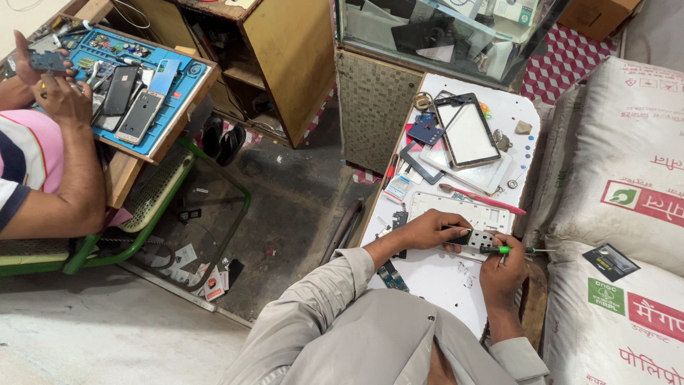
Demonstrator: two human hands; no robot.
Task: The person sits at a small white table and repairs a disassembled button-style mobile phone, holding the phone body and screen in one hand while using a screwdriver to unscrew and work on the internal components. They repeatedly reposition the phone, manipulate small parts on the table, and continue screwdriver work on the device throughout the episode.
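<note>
while two hands (434,232) (502,267) work, one screwdriver (514,249) meets one phone frame (463,210).

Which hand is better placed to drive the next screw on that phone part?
Likely the right hand: it holds the green screwdriver with its tip at the phone part. The left hand lies on the part, pinning it to the white table.

Our 2 hands at the white counter (456,281)

Left hand (431,229) pins a small dark part (479,238); right hand (502,274) holds a green-handled screwdriver (514,249) beside it.
</note>
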